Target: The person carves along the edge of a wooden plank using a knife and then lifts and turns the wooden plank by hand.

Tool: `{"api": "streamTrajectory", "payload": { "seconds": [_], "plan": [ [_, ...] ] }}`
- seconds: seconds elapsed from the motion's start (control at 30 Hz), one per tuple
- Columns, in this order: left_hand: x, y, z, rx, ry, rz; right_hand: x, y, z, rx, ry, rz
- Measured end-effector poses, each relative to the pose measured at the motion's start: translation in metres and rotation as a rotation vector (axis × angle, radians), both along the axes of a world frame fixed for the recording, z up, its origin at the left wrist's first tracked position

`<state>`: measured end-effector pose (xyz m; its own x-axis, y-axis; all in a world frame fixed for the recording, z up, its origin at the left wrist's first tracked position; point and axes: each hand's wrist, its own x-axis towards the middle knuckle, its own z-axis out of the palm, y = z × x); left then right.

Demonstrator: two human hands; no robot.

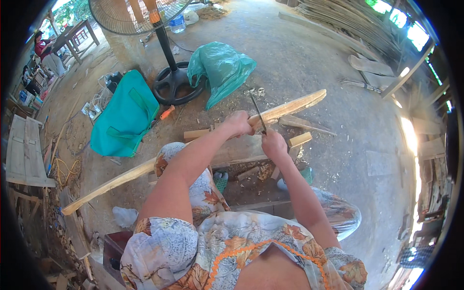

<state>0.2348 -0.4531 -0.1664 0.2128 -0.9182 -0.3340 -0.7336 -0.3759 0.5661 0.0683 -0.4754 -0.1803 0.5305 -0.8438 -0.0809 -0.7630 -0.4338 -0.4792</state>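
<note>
Farthest to the left of the left hand stands a slatted wooden panel (29, 150), with a tangled yellow cord (67, 170) on the ground nearer to the hand. A long pale piece of wood (299, 103) starts low and well to the left of the left hand, appears to pass behind the forearm, and rises to a broader end beyond and to the right of both hands. Left of the left hand and a little beyond it lies a teal fabric bag (118, 123), with an orange-handled tool (167, 112) between bag and hand. Farther off on that side, a pedestal fan (166, 46) stands on its round base, and a green plastic bag (220, 67) sits just beyond the left hand. The left hand (238, 123) is closed around the wood, its wrapped fingers partly hidden. Just to its right, a dark narrow blade (256, 107) crosses the wood, pointing away from the right hand. The right hand (274, 144) is clenched on the blade's near end, with the handle mostly hidden. Beside it on the right lies a small wood block (299, 139); a pile of long strips (348, 26) lies far beyond, to the right.
</note>
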Motion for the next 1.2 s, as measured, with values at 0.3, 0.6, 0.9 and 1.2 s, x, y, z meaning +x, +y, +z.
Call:
{"api": "streamTrajectory", "payload": {
  "seconds": [0.3, 0.6, 0.9, 1.2],
  "plan": [
    [0.011, -0.004, 0.001, -0.04, -0.051, 0.014, -0.011, 0.008, 0.004, 0.001, -0.008, 0.028],
    [0.019, -0.006, -0.003, 0.075, 0.229, -0.022, -0.022, -0.001, 0.009, 0.21, -0.122, 0.025],
    [-0.005, -0.014, -0.117, 0.007, -0.299, -0.059, -0.021, -0.011, -0.081, 0.222, 0.086, 0.027],
    [0.002, -0.03, -0.178, 0.089, -0.245, 0.037, -0.01, -0.039, -0.149, 0.238, 0.177, 0.068]
  ]
}}
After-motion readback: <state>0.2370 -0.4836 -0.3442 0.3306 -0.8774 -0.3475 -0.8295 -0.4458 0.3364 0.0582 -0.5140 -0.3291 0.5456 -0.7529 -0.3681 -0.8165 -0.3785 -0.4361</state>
